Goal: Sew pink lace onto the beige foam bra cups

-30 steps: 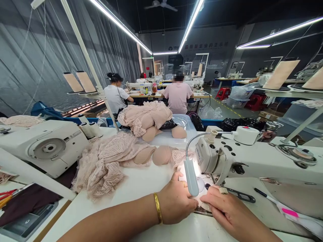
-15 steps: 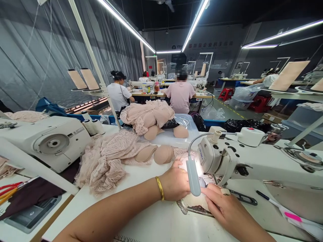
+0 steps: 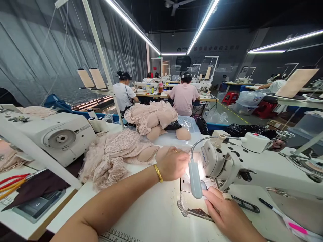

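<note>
My left hand (image 3: pixel 173 165), with a gold bangle (image 3: pixel 158 173) on the wrist, is raised just left of the sewing machine's head (image 3: pixel 210 158). Its fingers are curled and slightly blurred; what they hold, if anything, cannot be made out. Beside the needle area, my right hand (image 3: pixel 223 206) has its fingers pressed together at a small greyish piece (image 3: pixel 204 185) that I cannot identify. A grey gooseneck lamp (image 3: pixel 195 179) hides part of the lit sewing spot. Behind my left hand lie beige moulded bra cups (image 3: pixel 148 153) and a heap of beige lace (image 3: pixel 111 158).
A clear plastic box (image 3: pixel 189 129) bears more beige lace pieces (image 3: pixel 153 116). At left stands another sewing machine (image 3: pixel 63 137), with red-handled scissors (image 3: pixel 13 181) nearby. A marker pen (image 3: pixel 275 210) and a black slotted plate (image 3: pixel 244 204) lie at right. Co-workers (image 3: pixel 185 95) sit ahead.
My left hand has lifted from beside the needle area and moved back, now covering a bra cup. My right hand stays by the machine. The view has shifted slightly.
</note>
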`<state>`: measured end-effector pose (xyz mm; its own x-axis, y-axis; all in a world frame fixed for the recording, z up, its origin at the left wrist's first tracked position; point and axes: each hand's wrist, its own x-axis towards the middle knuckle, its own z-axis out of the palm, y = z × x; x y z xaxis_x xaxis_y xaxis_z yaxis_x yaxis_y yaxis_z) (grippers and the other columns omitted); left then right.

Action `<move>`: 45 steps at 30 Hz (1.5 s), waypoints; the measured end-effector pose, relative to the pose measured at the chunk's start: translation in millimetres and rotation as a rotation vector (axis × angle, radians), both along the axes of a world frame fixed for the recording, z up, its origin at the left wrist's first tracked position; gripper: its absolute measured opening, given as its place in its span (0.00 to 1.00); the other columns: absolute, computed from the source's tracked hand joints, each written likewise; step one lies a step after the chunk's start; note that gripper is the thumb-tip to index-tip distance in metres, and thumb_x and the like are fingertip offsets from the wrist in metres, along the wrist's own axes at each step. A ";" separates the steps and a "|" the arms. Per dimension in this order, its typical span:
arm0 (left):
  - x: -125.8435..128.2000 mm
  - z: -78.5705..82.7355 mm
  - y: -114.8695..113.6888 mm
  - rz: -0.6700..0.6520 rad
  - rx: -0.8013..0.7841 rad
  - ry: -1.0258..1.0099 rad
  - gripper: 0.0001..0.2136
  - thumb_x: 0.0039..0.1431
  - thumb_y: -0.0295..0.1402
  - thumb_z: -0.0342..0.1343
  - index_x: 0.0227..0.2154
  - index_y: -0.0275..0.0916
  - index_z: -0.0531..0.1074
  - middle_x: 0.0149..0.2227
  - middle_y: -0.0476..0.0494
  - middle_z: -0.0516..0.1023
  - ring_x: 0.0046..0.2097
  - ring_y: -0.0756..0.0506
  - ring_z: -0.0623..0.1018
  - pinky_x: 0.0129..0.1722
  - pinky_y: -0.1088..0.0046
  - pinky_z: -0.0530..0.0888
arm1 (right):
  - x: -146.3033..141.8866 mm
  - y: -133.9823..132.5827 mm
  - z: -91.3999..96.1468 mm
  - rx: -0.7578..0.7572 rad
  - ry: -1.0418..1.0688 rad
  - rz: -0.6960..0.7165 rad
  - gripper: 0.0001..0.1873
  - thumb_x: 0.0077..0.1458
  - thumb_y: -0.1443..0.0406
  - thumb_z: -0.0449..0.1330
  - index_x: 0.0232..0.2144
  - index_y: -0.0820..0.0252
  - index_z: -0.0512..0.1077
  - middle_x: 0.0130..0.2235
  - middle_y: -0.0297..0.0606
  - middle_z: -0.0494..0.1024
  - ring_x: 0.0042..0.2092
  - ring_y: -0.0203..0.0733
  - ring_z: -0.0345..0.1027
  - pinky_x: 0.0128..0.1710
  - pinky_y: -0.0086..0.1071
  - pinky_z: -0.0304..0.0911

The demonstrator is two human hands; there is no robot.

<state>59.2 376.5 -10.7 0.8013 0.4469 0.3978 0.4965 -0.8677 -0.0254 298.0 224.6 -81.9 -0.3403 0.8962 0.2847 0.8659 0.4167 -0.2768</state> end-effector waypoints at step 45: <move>35.8 -39.5 -68.0 -0.008 -0.360 -0.051 0.09 0.69 0.27 0.48 0.31 0.39 0.68 0.29 0.47 0.74 0.30 0.48 0.70 0.31 0.70 0.69 | -1.2 1.5 12.6 -0.143 0.122 -0.029 0.16 0.73 0.60 0.44 0.49 0.49 0.72 0.38 0.36 0.76 0.37 0.45 0.72 0.38 0.37 0.68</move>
<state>95.0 308.5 -50.2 0.7889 0.5589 0.2556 0.4821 -0.8207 0.3066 296.8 226.1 -69.4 -0.2842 0.9395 0.1913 0.8334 0.3407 -0.4351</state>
